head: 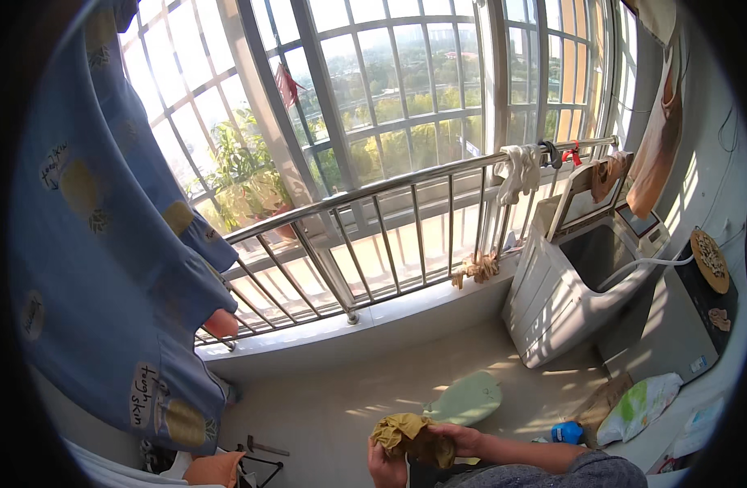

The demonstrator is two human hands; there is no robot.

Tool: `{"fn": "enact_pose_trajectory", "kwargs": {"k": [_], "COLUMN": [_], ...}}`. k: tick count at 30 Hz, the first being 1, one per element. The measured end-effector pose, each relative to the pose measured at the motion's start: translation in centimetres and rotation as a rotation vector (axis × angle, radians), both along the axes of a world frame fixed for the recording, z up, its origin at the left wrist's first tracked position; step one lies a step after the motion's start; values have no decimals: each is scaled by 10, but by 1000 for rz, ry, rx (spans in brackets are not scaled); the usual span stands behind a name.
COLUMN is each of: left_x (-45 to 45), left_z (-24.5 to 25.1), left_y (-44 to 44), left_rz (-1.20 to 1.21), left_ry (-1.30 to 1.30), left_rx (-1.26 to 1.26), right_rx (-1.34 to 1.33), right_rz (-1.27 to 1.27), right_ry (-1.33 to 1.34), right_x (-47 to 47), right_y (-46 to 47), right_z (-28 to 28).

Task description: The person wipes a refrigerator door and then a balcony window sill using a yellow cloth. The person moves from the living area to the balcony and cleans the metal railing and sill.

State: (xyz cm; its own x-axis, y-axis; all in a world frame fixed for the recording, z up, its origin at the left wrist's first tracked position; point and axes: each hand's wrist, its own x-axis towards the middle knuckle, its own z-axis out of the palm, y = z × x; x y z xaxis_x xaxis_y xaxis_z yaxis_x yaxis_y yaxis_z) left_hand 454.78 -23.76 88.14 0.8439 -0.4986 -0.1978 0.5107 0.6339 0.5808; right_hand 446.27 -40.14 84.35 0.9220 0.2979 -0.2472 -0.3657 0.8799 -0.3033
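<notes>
A crumpled mustard-yellow cloth [404,430] is bunched between my two hands at the bottom of the view. My left hand [385,466] grips its left side from below. On the other side, my right hand [457,438] has its fingers on the cloth's upper right edge. The lower folds hang dark in shadow, and what may lie inside them is hidden. Just beyond the cloth, a pale green plastic stool or board [468,399] rests on the tiled floor.
A twin-tub washing machine [550,311] stands lid-up at right, beside a grey cabinet [660,323]. Along the windows runs a metal railing [373,195] with socks [518,171] on it. A blue curtain [136,274] hangs left. A hammer [267,447] and blue bottle [567,432] are on the floor.
</notes>
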Motion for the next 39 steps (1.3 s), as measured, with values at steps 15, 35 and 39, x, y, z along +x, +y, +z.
{"fn": "enact_pose_trajectory", "kwargs": {"k": [15, 35, 39], "left_x": [176, 188, 223], "left_z": [-37, -191, -286], "left_y": [-145, -381, -399], "left_rz": [-372, -319, -699], "left_ry": [-716, 91, -148], "left_rx": [546, 388, 229], "right_rx": [-309, -960, -1471], "right_rz": [-296, 458, 826], "right_ry": [225, 406, 532], "right_x": [167, 132, 111], "right_y": [-82, -474, -499], "right_z": [43, -355, -514]}}
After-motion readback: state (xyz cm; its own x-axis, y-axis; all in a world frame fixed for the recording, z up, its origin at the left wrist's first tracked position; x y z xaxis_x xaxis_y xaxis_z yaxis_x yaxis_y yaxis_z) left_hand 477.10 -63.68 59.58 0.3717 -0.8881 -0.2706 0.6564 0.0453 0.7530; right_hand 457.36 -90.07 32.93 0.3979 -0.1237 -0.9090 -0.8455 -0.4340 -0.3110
